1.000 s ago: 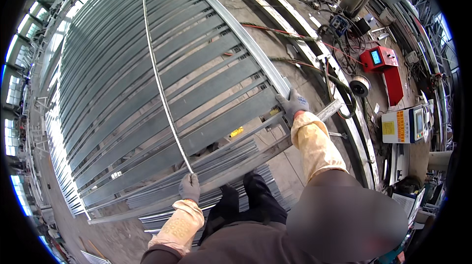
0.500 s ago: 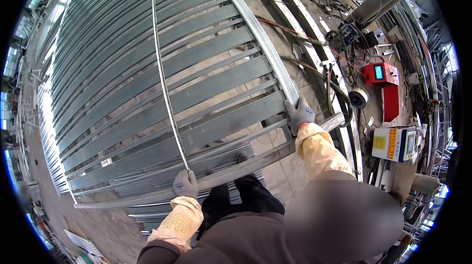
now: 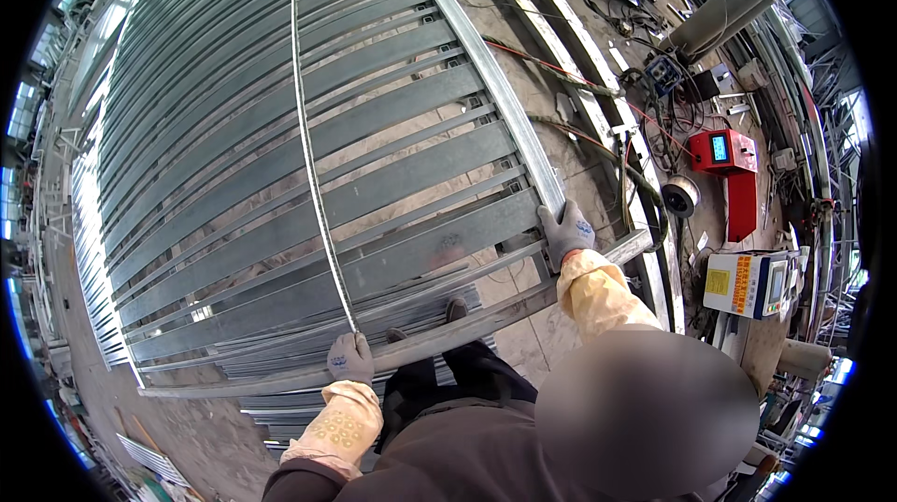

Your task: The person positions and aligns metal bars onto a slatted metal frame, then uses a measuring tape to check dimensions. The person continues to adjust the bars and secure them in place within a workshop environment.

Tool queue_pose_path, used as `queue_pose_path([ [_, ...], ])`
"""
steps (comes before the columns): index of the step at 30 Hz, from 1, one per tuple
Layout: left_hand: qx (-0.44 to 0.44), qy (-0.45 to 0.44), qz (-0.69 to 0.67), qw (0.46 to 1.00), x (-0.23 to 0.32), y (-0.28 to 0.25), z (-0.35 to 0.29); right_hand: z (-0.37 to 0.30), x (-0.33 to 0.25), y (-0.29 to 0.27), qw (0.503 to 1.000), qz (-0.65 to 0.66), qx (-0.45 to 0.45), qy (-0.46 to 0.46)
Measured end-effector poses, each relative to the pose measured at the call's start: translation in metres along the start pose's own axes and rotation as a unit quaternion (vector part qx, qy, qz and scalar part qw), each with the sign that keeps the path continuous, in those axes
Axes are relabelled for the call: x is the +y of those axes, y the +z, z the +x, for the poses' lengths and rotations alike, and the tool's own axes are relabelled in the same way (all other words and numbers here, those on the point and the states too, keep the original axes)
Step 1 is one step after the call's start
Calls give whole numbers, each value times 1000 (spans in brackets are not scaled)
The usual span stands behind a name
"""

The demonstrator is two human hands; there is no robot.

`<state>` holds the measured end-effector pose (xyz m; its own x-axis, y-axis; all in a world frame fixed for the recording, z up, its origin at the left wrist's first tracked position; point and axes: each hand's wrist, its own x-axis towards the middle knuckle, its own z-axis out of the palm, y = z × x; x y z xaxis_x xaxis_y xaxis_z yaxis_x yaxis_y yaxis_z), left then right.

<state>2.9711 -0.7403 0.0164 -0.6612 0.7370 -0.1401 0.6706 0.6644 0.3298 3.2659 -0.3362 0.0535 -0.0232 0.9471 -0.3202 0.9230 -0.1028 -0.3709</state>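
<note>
A large grey metal frame [image 3: 545,186] with many parallel slats lies before me. Lengthwise over the slats runs a thin, pale tape measure blade [image 3: 323,222], pulled straight. My left hand [image 3: 350,358], in a grey glove, is closed on the near end of that blade, right at the frame's near rail [image 3: 458,338]. At the near right corner, my right hand [image 3: 568,231], gloved likewise, grips the end of the frame's right side rail, thumb on one side and fingers over the other. The undersides of both hands are hidden.
Long metal beams [image 3: 561,35] lie right of the frame, with hoses and cables across them. Beyond are a red machine [image 3: 724,151], a wire spool [image 3: 680,195], a white control box [image 3: 745,283] and a gas cylinder [image 3: 724,11]. A blurred oval covers the lower right.
My left hand has shifted slightly down and left with the tape end. My right hand stays on the corner, a little lower in view. The view itself has shifted slightly.
</note>
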Motion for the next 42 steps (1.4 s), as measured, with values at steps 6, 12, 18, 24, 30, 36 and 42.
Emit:
queue_pose_path([
  [6,6,2,0,1000,-1,2,-2,0,3,2,1000,10,-2,-4],
  [12,11,14,7,1000,0,1,-1,1,2,1,1000,2,-3,4],
  [18,26,26,5,999,1,2,0,6,14,13,999,5,37,-22],
  [24,30,29,2,999,-2,4,-2,3,8,9,999,10,24,-20],
  [30,26,50,-1,998,-5,7,4,11,22,13,985,53,100,-127],
  [36,8,6,-17,1000,4,3,-7,58,-72,-83,829,397,143,-367],
  [42,7,30,-35,999,1,6,-5,3,109,-19,856,439,232,-140],
])
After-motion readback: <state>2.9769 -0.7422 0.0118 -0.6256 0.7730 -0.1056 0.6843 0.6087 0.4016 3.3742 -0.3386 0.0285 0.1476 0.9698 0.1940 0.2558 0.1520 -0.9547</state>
